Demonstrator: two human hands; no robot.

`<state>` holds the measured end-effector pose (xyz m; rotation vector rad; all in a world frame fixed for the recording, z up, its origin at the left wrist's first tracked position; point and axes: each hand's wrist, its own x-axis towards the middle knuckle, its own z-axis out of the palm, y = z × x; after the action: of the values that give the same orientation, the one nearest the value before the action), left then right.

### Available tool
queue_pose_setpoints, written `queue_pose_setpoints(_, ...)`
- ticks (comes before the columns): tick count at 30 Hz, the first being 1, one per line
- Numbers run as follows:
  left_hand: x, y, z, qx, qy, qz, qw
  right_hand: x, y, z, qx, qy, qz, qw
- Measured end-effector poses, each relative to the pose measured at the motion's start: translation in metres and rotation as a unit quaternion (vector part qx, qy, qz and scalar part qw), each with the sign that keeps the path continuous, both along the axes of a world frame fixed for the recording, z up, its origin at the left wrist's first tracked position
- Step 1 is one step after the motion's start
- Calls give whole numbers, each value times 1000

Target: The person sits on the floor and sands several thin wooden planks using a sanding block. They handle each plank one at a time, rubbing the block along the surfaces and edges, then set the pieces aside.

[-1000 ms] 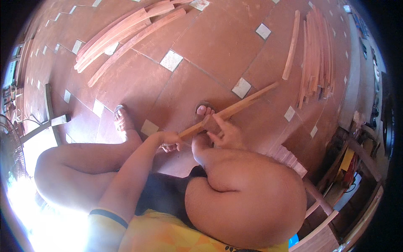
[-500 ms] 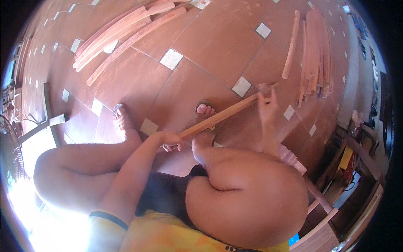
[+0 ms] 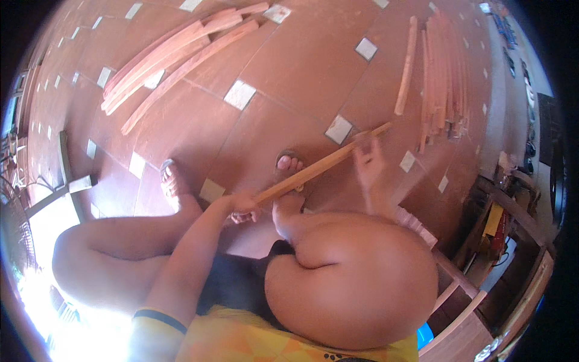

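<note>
One wooden strip (image 3: 319,166) runs slantwise in front of you, its near end in your left hand (image 3: 244,205), which is clamped round it. From there the strip crosses over your right foot (image 3: 291,163) as seen from above and reaches away to the upper right. Your right hand (image 3: 370,161) is at the strip's far part, blurred, fingers bent; you cannot tell from this view whether they close on the wood or on something against it. Both your feet are on the reddish tiled floor (image 3: 301,60), set with small pale squares (image 3: 240,95). Beyond your left foot (image 3: 173,181), several more strips lie in a loose pile (image 3: 172,41). Over to the right, a bundle of strips (image 3: 445,84) lies close together, with a single strip (image 3: 406,69) just to its left. A blue object (image 3: 425,335) shows at the lower right, and a fan (image 3: 15,232) at the left rim is partly washed out by glare.
</note>
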<state>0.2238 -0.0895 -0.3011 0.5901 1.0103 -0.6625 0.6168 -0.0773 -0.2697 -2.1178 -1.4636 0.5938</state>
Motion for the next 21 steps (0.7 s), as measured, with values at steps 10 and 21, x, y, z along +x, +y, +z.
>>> queue_pose_setpoints(10,17,8,-4,-2,-29,-32,999,66,26,-12,155,-153,-92,972)
queue_pose_setpoints(21,14,8,-8,-4,-38,-34,999,76,17,-19,52,-76,-88,992)
